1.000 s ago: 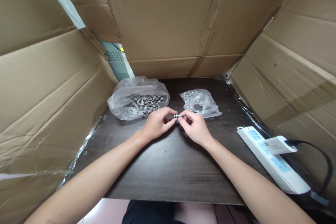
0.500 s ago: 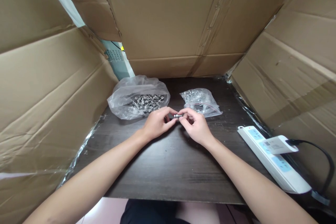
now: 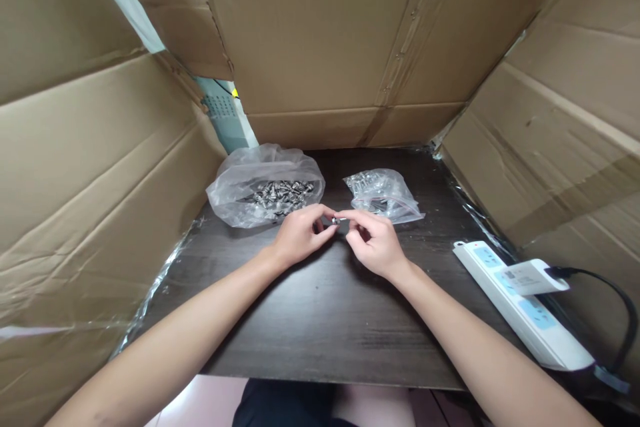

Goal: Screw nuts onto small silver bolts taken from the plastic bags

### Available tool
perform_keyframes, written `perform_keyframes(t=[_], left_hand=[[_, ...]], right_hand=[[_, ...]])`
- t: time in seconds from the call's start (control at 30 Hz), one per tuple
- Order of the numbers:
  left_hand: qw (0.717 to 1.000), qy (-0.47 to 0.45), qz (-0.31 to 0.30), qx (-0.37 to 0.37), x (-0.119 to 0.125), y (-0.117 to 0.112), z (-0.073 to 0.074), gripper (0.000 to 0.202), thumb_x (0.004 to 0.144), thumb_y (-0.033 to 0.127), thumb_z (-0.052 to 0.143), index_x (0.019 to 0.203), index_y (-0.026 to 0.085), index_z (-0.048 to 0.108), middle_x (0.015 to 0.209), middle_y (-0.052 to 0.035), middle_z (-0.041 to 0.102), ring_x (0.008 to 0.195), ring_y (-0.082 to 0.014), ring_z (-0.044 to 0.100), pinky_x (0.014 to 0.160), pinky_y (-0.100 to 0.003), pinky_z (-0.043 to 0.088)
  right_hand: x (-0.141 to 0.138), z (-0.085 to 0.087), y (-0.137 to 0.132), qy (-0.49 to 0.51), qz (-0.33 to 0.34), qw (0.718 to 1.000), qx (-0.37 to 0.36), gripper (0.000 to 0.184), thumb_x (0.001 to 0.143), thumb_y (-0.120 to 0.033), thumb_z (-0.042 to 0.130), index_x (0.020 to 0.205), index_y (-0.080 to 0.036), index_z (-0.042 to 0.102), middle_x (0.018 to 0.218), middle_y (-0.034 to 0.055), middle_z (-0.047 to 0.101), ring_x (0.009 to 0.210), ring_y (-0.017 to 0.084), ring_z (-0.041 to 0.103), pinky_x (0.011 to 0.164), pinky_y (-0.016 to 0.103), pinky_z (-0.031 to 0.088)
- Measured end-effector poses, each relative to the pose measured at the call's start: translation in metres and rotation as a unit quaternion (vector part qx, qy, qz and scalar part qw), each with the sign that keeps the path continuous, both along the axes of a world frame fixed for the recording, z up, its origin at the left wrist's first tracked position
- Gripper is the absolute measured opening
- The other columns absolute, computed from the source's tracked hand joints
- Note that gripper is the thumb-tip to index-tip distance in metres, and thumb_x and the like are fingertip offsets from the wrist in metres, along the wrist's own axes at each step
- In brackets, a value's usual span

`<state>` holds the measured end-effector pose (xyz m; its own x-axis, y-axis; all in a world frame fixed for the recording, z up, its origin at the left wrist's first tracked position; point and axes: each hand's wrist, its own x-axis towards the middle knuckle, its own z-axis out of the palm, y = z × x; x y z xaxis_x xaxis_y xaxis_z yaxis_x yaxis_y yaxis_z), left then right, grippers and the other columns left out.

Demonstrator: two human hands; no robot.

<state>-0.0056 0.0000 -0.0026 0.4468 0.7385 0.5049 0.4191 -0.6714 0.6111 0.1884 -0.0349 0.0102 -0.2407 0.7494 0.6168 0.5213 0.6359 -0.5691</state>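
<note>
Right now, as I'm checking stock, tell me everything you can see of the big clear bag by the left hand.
The big clear bag is crinkled, see-through plastic, slumped on the dark table near the cardboard wall. A heap of small grey metal parts lies inside. The left hand, pinching a small metal piece with the right hand, is just before it; contact unclear.

Small silvery metal fastener [image 3: 335, 221], lying crosswise, mostly hidden. Pinched between fingertips: left hand [image 3: 299, 237] on one end, right hand [image 3: 376, 243] on the other.

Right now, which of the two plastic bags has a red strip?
The smaller bag, beyond the right hand; the larger bag of dark screws shows none.
</note>
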Motion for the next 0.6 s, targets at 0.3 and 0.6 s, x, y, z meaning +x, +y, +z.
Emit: perform_keyframes(t=[0.3,0.6], left_hand=[[0.998,-0.048,0.019,-0.037,0.0005,0.002,0.0005,0.018,0.089,0.02,0.073,0.106,0.017,0.071,0.086,-0.0006,0.074,0.063,-0.0099,0.064,0.06,-0.021,0.05],[0.997,-0.06,0.018,-0.054,0.0011,0.0016,0.0023,0.015,0.089,0.021,0.071,0.104,0.018,0.072,0.089,-0.0012,0.075,0.067,-0.0105,0.065,0.061,-0.02,0.052]], right_hand=[[0.0041,-0.0026,-0.0006,-0.061,-0.025,0.997,0.05,0.031,0.086,-0.01,0.051,0.091,-0.018,0.08,0.068,0.001,0.064,0.056,0.013,0.055,0.057,0.026,0.046],[0.0036,-0.002,-0.0002,-0.099,-0.043,0.993,0.04,0.045,0.085,-0.01,0.049,0.12,-0.019,0.076,0.075,0.0015,0.068,0.059,0.014,0.057,0.059,0.026,0.048]])
